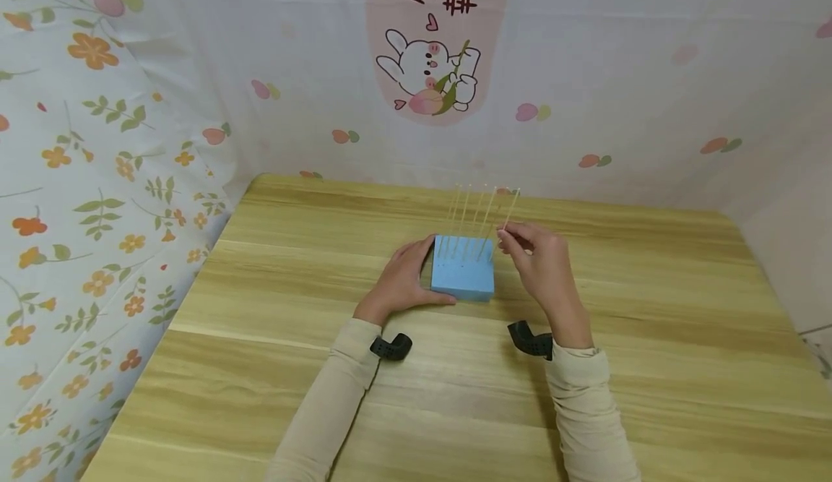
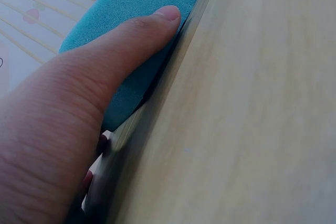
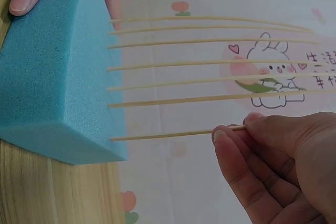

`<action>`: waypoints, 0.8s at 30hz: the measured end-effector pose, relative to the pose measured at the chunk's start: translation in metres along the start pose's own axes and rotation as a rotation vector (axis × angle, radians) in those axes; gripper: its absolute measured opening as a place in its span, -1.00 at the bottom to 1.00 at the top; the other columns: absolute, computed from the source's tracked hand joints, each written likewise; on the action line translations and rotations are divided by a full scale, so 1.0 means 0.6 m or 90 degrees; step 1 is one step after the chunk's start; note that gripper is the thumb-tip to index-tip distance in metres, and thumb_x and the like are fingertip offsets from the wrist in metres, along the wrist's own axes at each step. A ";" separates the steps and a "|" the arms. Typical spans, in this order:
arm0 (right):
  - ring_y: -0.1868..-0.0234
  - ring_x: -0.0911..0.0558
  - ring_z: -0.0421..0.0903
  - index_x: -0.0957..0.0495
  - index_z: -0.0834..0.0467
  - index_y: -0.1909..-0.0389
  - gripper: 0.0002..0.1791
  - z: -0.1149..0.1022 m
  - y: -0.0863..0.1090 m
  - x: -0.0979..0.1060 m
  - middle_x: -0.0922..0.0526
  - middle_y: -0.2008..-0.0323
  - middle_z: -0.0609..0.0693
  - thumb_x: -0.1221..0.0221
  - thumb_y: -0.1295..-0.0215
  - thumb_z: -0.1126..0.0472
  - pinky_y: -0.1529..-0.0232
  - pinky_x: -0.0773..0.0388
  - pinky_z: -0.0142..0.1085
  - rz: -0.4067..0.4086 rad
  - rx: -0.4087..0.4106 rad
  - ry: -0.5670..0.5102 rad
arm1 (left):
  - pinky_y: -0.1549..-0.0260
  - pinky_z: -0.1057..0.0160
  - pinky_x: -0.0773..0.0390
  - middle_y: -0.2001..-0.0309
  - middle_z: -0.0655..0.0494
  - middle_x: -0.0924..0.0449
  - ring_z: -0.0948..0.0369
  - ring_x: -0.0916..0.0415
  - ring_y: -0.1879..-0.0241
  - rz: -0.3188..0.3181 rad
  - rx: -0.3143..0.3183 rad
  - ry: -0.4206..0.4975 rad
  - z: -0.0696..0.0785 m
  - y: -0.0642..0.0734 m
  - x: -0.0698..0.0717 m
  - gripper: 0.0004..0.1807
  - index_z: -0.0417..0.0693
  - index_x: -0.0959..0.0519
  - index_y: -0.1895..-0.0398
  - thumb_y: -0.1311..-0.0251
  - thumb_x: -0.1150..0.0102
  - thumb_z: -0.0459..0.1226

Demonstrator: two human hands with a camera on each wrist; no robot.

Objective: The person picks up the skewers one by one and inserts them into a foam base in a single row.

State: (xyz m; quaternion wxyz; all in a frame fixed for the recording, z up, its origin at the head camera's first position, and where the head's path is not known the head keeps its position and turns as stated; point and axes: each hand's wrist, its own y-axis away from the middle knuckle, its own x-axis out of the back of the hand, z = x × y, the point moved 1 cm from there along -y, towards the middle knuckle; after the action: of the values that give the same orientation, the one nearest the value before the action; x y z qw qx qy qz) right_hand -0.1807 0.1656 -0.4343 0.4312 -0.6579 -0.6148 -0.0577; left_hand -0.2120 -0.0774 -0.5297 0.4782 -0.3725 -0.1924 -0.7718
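A blue foam block (image 1: 463, 278) stands on the table in the middle of the head view. My left hand (image 1: 404, 280) grips it from the left, with the thumb (image 2: 142, 38) along its front face and the other fingers round the far side. Several thin bamboo skewers (image 3: 157, 43) stand in a row in the block's top. At the right end of that row, my right hand (image 1: 542, 258) pinches one more skewer (image 3: 163, 136) between thumb and fingertips, partway up its length. In the right wrist view this skewer's lower end meets the block's top near the edge.
The wood-grain table (image 1: 260, 395) reaches up to a white printed cloth (image 1: 292, 34) at the back. Flowered fabric (image 1: 97, 214) hangs along the left side. Black wrist devices (image 1: 391, 347) sit at both sleeve cuffs.
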 end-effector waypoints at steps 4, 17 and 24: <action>0.37 -0.76 0.04 -0.74 0.42 0.11 -0.82 -0.001 -0.002 0.003 -0.77 0.30 0.21 -0.25 -0.43 0.38 0.26 -0.51 -0.70 0.000 0.002 0.000 | -0.58 0.10 0.08 -0.60 0.03 -0.17 0.05 -0.10 -0.57 0.000 -0.003 0.001 0.004 -0.001 0.002 0.45 -0.10 0.03 -0.68 0.17 -0.60 0.28; 0.33 -0.77 0.09 -0.72 0.42 0.09 -0.81 -0.005 0.000 0.007 -0.76 0.28 0.24 -0.22 -0.48 0.36 0.24 -0.74 -0.04 -0.012 -0.023 0.003 | -0.57 0.10 0.04 -0.58 0.01 -0.20 0.06 -0.13 -0.55 -0.001 -0.003 -0.005 0.006 -0.004 -0.001 0.45 -0.11 0.02 -0.68 0.17 -0.61 0.27; 0.23 -0.76 0.18 -0.65 0.44 -0.06 -0.68 -0.001 0.001 0.005 -0.75 0.19 0.28 -0.24 -0.49 0.25 0.14 -0.73 0.08 -0.024 -0.046 -0.013 | -0.57 0.07 0.05 -0.58 -0.02 -0.20 0.04 -0.13 -0.55 -0.004 0.002 0.002 0.006 -0.002 -0.001 0.46 -0.13 0.05 -0.68 0.17 -0.63 0.23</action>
State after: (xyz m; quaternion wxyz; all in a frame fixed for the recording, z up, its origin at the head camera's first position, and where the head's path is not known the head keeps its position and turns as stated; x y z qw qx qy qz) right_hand -0.1794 0.1678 -0.4324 0.3998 -0.6617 -0.6291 -0.0815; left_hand -0.2115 -0.0741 -0.5275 0.4764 -0.3699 -0.1945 -0.7735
